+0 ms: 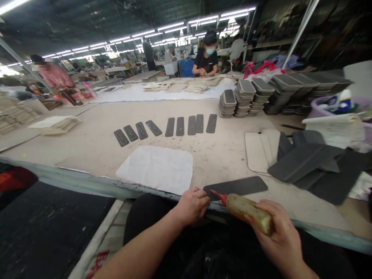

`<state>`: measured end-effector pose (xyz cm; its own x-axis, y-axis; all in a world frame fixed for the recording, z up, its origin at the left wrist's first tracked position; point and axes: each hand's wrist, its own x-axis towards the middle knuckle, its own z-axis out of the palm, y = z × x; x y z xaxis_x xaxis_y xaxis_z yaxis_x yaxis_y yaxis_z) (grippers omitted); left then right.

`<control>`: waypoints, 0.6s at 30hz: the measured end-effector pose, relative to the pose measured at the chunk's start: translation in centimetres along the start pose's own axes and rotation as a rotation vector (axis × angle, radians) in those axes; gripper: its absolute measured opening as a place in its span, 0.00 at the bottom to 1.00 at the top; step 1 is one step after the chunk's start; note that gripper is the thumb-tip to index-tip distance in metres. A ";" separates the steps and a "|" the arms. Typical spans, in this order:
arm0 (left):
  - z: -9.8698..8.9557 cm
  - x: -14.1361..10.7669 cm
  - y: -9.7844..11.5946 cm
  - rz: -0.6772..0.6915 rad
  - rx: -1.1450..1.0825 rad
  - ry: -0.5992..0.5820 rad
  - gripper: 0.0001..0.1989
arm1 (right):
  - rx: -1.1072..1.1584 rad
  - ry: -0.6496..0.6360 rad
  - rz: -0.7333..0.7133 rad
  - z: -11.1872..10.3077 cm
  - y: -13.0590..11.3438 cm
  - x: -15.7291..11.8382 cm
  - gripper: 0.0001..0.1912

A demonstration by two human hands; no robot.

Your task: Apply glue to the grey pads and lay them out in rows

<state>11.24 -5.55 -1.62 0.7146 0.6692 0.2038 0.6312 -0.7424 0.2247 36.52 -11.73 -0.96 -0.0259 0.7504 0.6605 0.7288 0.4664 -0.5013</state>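
Note:
My right hand (276,228) is wrapped round a yellowish squeeze glue bottle (247,211) with a red nozzle. The nozzle tip points left, over the left part of a long dark grey panel (241,186) with rounded corners. At that panel's left end, by the table's front edge, my left hand (194,204) is closed, its curled fingers on the panel's corner; the fingertips are partly hidden. Left of it lies a larger white rounded sheet (158,166). Beyond stretches a row of several small dark grey pieces (180,126), some with shiny glue lines.
Stacks of grey pads (245,97) stand at the back right. Loose dark panels (308,162) and cream pieces (258,151) lie at the right, near a purple basin (316,106). A cream stack (56,124) sits at the left. A masked co-worker (206,58) works across the table (95,151).

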 end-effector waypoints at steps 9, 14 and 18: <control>-0.3 0.1 0.3 -0.005 -0.011 0.022 0.09 | 0.021 -0.035 -0.037 1.1 -1.1 0.7 0.13; -0.2 0.1 0.3 -0.023 -0.018 0.015 0.08 | 0.024 -0.059 -0.017 1.2 -1.1 0.6 0.13; -0.1 0.1 0.3 -0.048 -0.041 0.011 0.08 | -0.017 -0.014 0.013 0.5 -0.8 0.5 0.13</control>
<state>11.50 -5.70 -1.43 0.6801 0.7047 0.2022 0.6518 -0.7074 0.2733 35.63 -11.50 -0.50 -0.0259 0.7625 0.6464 0.7408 0.4488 -0.4997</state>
